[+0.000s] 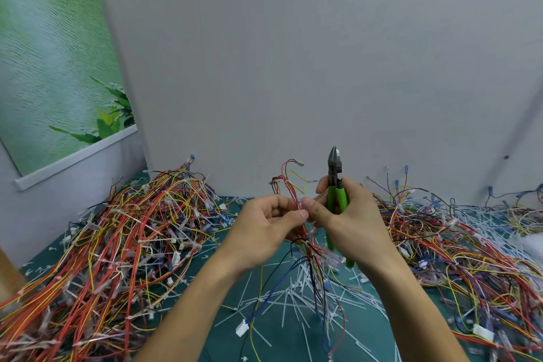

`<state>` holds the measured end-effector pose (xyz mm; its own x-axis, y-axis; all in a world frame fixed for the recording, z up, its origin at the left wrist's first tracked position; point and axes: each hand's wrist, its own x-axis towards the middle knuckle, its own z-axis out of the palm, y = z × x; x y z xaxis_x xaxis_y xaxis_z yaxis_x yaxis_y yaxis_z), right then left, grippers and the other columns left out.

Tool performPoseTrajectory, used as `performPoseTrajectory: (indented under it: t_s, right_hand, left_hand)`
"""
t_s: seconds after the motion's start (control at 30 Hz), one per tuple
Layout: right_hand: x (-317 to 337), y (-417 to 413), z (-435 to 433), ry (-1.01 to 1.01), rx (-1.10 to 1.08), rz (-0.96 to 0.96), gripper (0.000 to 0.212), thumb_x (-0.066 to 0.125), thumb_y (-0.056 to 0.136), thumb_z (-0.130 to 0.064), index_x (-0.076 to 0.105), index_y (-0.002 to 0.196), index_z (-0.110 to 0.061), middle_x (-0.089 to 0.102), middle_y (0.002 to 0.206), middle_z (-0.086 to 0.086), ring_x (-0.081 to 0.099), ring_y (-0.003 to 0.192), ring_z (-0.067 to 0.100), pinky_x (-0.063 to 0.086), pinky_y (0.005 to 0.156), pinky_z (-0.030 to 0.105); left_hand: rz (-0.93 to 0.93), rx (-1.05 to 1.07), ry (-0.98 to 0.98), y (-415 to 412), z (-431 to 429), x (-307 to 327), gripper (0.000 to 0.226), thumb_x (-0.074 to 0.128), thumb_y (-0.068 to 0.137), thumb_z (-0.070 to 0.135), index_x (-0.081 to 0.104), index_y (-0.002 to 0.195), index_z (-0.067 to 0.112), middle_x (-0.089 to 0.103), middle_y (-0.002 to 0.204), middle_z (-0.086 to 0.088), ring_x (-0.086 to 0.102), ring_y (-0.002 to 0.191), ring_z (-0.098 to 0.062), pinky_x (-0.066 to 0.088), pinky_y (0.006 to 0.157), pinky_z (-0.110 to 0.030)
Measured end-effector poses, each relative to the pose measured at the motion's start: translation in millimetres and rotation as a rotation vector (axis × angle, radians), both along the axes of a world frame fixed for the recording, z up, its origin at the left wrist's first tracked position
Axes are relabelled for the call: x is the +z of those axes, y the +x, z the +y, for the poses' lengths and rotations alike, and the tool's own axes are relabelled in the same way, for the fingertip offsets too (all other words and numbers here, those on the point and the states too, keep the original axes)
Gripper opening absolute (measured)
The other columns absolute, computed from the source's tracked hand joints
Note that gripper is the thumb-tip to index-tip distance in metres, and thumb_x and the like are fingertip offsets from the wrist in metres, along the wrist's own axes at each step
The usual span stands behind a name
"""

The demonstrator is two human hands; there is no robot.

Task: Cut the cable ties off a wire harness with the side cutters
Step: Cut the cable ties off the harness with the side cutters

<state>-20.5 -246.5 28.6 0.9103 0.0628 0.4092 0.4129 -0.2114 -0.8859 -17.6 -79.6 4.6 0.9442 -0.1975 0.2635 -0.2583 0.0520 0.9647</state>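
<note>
My left hand [266,225] grips a wire harness [296,200] of red, yellow and black wires, held upright above the green mat. Its loose ends hang down to a white connector [241,328]. My right hand [349,214] holds the green-handled side cutters [335,185] with the jaws pointing up and shut. My right thumb and forefinger also pinch at the harness next to my left thumb. Whether a cable tie sits between the fingertips is hidden.
A large heap of tied harnesses [123,244] lies on the left, another heap [458,253] on the right. Cut white cable ties [296,300] litter the green mat [229,288] between them. A grey wall [293,67] stands close behind.
</note>
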Motion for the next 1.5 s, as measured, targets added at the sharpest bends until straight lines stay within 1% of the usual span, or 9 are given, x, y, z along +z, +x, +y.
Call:
performPoseTrajectory:
  t_s: [0.23, 0.43, 0.73, 0.97, 1.03, 1.13, 1.23, 1.33, 1.5]
  right_hand:
    - [1, 0, 0, 0.080, 0.017, 0.014, 0.024, 0.079, 0.088, -0.006, 0.057, 0.090, -0.016, 0.069, 0.071, 0.012, 0.070, 0.060, 0.012, 0.053, 0.058, 0.018]
    - [0, 1, -4, 0.094, 0.021, 0.004, 0.023, 0.078, 0.089, -0.005, 0.057, 0.089, -0.013, 0.065, 0.063, -0.003, 0.066, 0.058, 0.005, 0.050, 0.057, 0.014]
    - [-3, 8, -8, 0.137, -0.022, 0.052, 0.019, 0.078, 0.090, -0.011, 0.060, 0.092, -0.012, 0.070, 0.068, 0.003, 0.070, 0.064, 0.014, 0.056, 0.060, 0.023]
    - [5, 26, -34, 1.383, 0.219, 0.535, 0.018, 0.052, 0.098, -0.011, 0.045, 0.082, -0.015, 0.051, 0.067, 0.003, 0.057, 0.058, 0.017, 0.054, 0.080, 0.050]
    - [6, 25, -42, 1.486, 0.276, 0.581, 0.017, 0.050, 0.097, -0.021, 0.040, 0.083, -0.017, 0.048, 0.068, 0.005, 0.058, 0.062, 0.020, 0.047, 0.094, 0.070]
    - [7, 18, -39, 1.265, 0.430, 0.641, 0.025, 0.059, 0.091, -0.033, 0.044, 0.080, -0.016, 0.050, 0.077, 0.011, 0.059, 0.084, 0.029, 0.042, 0.089, 0.083]
    - [12, 12, -29, 0.983, 0.598, 0.740, 0.032, 0.068, 0.084, -0.031, 0.042, 0.098, -0.016, 0.045, 0.085, 0.009, 0.054, 0.081, 0.026, 0.055, 0.077, 0.056]
    - [18, 4, -25, 0.647, 0.700, 0.762, 0.040, 0.062, 0.085, -0.036, 0.045, 0.114, -0.014, 0.045, 0.090, 0.005, 0.045, 0.069, 0.020, 0.040, 0.054, 0.031]
    - [21, -5, -29, 0.413, 0.839, 0.810, 0.043, 0.062, 0.082, -0.035, 0.063, 0.115, -0.007, 0.052, 0.096, 0.010, 0.042, 0.066, 0.018, 0.035, 0.045, 0.023]
  left_hand:
    - [-0.070, -0.018, -0.003, -2, -3, 0, 0.022, 0.065, 0.088, 0.022, 0.066, 0.099, 0.003, 0.074, 0.084, 0.001, 0.068, 0.079, -0.012, 0.060, 0.079, -0.035]
    - [-0.117, -0.035, 0.012, -4, -5, -1, 0.009, 0.060, 0.091, 0.023, 0.068, 0.090, 0.025, 0.070, 0.082, 0.007, 0.065, 0.078, -0.013, 0.059, 0.080, -0.035]
    - [-0.139, -0.009, -0.006, -1, 1, -3, 0.013, 0.066, 0.097, 0.018, 0.066, 0.106, 0.010, 0.071, 0.092, 0.004, 0.067, 0.086, -0.012, 0.057, 0.081, -0.029]
    - [-0.142, 0.115, -0.195, 2, 8, 4, 0.024, 0.071, 0.085, 0.025, 0.068, 0.104, 0.010, 0.068, 0.087, -0.002, 0.062, 0.077, -0.016, 0.055, 0.065, -0.024]
    - [-0.134, 0.144, -0.227, 4, 9, 5, 0.025, 0.070, 0.084, 0.025, 0.070, 0.104, 0.011, 0.068, 0.085, -0.005, 0.058, 0.073, -0.022, 0.053, 0.059, -0.024]
    - [-0.135, 0.167, -0.228, 6, 10, 5, 0.026, 0.069, 0.084, 0.024, 0.072, 0.107, 0.011, 0.068, 0.082, -0.004, 0.055, 0.067, -0.022, 0.050, 0.055, -0.023]
    - [-0.137, 0.227, -0.215, 7, 10, 3, 0.030, 0.069, 0.085, 0.024, 0.073, 0.113, 0.012, 0.068, 0.084, -0.003, 0.054, 0.065, -0.016, 0.047, 0.053, -0.021]
    - [-0.143, 0.303, -0.193, 9, 13, 2, 0.025, 0.066, 0.093, 0.015, 0.072, 0.118, 0.011, 0.069, 0.088, -0.005, 0.056, 0.064, -0.006, 0.046, 0.052, -0.019]
    - [-0.179, 0.424, -0.208, 10, 15, 5, 0.023, 0.066, 0.095, 0.014, 0.071, 0.117, 0.014, 0.076, 0.093, 0.006, 0.064, 0.072, 0.000, 0.050, 0.060, -0.014]
